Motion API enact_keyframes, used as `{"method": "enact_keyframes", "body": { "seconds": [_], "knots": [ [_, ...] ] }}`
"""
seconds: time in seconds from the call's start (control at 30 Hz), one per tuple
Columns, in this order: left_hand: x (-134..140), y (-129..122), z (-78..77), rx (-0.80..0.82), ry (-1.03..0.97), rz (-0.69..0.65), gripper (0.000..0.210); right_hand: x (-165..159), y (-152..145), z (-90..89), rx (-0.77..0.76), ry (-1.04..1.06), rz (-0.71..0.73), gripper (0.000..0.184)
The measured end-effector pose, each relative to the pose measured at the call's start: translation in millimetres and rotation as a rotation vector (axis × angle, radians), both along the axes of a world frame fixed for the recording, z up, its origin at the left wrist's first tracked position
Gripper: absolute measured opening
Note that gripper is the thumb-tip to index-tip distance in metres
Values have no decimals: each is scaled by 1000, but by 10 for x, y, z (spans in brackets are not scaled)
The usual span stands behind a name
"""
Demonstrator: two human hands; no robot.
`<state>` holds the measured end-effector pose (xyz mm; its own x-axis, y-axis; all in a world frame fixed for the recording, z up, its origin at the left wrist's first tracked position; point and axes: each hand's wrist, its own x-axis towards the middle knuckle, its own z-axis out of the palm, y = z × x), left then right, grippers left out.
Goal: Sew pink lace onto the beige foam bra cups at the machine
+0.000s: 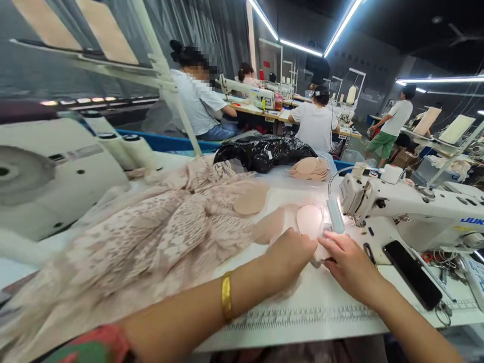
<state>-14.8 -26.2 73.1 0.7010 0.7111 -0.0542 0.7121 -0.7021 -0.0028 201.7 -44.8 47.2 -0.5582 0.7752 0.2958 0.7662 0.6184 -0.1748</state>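
My left hand (293,257) is closed on sheer pale pink fabric (291,214), with its knuckles beside a light pink oval pad (309,220) under the machine's lamp. My right hand (350,264) is at the right edge of this work, fingers stretched and apart, the fingertips close to my left hand. A small dark thing shows between the hands, too hidden to name. Beyond my left hand are two beige oval pads (251,198), one partly under sheer cloth. The sewing machine (412,201) stands just past my right hand, its needle area lit.
Patterned pink lace fabric (181,217) is heaped at left. Behind the work are a stack of beige pads (309,169) and a black plastic bag (264,151). A phone (412,275) and keys lie at right; a printed ruler (302,316) runs along the front edge. Co-workers sit beyond.
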Motion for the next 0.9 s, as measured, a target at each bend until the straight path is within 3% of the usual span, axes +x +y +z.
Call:
{"method": "enact_keyframes", "body": {
  "seconds": [0.03, 0.17, 0.27, 0.37, 0.4, 0.47, 0.53, 0.57, 0.63, 0.7, 0.77, 0.83, 0.9],
  "knots": [
    [-119, -157, 59, -46, -33, 6, 23, -74, -19, -39, 76, -23, 45, 45],
    [-722, -884, 250, -200, -268, 45, 20, -303, -321, -135, 139, -60, 355, 25],
    [-1080, -1461, 184, -402, -354, 106, 30, -358, -874, -130, 41, -46, 521, 22],
    [-1131, -1904, -203, -553, -285, 222, 39, -358, -1396, -318, -239, -139, 512, 7],
    [-1078, -1993, -384, -574, -244, 273, 46, -362, -1495, -444, -356, -186, 455, 17],
    [-914, -2086, -751, -602, -135, 355, 77, -391, -1561, -749, -569, -249, 306, 76],
    [-745, -2108, -1061, -558, -70, 423, 88, -447, -1518, -1046, -716, -291, 170, 114],
    [-682, -2111, -1179, -524, -42, 452, 88, -480, -1489, -1164, -760, -301, 115, 120],
    [-625, -2126, -1343, -476, -25, 498, 85, -544, -1466, -1293, -815, -302, 41, 114],
    [-657, -2161, -1422, -489, -51, 526, 87, -582, -1499, -1253, -821, -307, 50, 97],
    [-750, -2194, -1428, -555, -134, 537, 86, -593, -1552, -1054, -736, -323, 135, 73],
    [-879, -2198, -1358, -622, -263, 517, 70, -604, -1576, -760, -540, -323, 247, 44],
    [-1033, -2171, -1201, -665, -398, 486, 46, -648, -1545, -459, -305, -286, 358, 30]
  ]
}}
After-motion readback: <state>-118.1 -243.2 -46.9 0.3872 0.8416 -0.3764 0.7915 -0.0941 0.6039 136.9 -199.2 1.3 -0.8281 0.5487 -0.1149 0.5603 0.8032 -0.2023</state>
